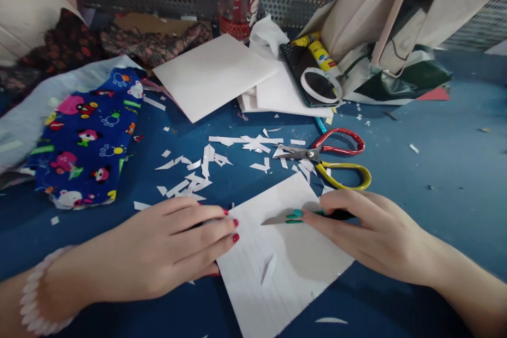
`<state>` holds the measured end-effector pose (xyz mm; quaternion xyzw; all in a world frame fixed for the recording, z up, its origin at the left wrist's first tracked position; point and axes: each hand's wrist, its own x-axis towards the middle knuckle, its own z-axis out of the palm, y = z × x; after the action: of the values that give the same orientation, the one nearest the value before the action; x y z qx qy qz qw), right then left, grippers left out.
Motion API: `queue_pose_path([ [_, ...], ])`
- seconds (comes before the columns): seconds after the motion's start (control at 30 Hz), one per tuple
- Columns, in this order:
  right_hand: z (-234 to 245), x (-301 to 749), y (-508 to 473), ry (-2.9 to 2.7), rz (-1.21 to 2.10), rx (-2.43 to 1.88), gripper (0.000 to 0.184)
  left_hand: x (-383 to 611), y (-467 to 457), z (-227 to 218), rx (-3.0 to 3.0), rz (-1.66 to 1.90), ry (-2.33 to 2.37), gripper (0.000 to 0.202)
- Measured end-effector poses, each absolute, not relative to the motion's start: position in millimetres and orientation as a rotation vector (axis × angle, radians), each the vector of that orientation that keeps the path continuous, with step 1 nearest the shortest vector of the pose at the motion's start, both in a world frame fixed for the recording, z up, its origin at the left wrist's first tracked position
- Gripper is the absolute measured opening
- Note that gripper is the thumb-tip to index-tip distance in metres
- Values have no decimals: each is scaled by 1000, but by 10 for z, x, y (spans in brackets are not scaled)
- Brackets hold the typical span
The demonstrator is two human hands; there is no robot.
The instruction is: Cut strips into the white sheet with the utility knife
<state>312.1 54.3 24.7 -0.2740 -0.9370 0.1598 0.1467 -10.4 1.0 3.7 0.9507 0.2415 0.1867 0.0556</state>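
A white paper sheet [277, 296] with faint lines lies tilted on the blue table in front of me. My left hand [170, 248], with red nails and a beaded bracelet, rests at its left edge, fingers stretched out and holding nothing. Over the upper right part of the sheet, my right hand [368, 232] pinches a slim green tool [293, 220] with two thin prongs pointing left; the fingers hide much of it. A loose paper sliver [268, 269] lies on the sheet. Beyond the sheet, scissors [311, 153] with red and yellow handles lie with their blades nearly closed.
White paper scraps [194, 182] litter the table. Patterned blue fabric [91, 142] lies at left. Further back are white card [214, 76], a tape roll [321, 85] on a dark phone [295, 74], a yellow glue stick [322, 58], a cup [240, 0] and an upright phone [412, 10].
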Motion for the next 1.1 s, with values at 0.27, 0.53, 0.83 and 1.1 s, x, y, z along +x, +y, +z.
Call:
queue_pose_path([
  [0.27,222,3152,531,-2694,494,-802,26,-107,1,11,2864,574,731,24],
  [0.53,232,3156,521,-2654,570,-869,29,-75,30,22,2863,597,727,25],
  [0.83,217,3151,518,-2651,527,-852,27,-101,3,13,2852,592,719,25],
  [1.1,220,3116,513,-2609,585,-924,31,-85,21,24,2845,589,743,27],
])
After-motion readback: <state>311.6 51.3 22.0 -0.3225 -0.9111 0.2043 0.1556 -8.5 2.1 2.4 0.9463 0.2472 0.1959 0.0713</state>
